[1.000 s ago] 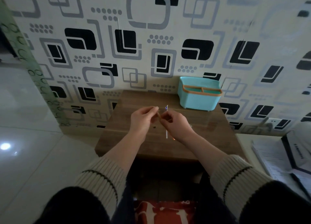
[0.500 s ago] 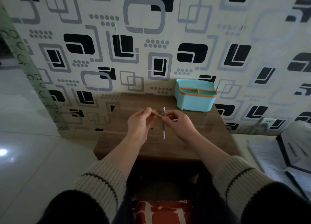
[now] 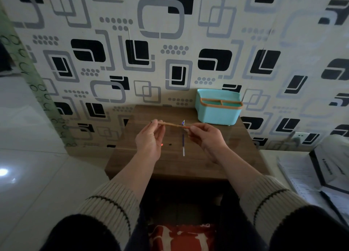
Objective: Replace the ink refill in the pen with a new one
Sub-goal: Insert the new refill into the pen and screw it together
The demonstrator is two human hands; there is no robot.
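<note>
Brown, thin pen barrel is held level above the wooden worktop, 1 end in each grip. Left hand pinches its left end betw. thumb and fingertips; right hand has fingers curled round the right end. Both grips clamped on the barrel, nothing else in them as far as I can see.

A refill, dark w/ a pale end, lies on the worktop betw. the 2 hands, just under the barrel. Can't tell if it's the old one or the new one. Small purple-and-white bit shows right behind the barrel, too small to ID. Tiny dark speck and an orange-red dot sit on the worktop near the left hand, poss. small pen parts. Teal organiser stands at the back right corner, well apart from the hands.

Risks, my read: barrel looks mid-way thru being pulled or twisted apart, so a sudden release could fling a spring or tip off the worktop edge. Loose bits could roll or get brushed off by a wrist. Mixing up refills also poss. since only 1 is clearly visible.
</note>
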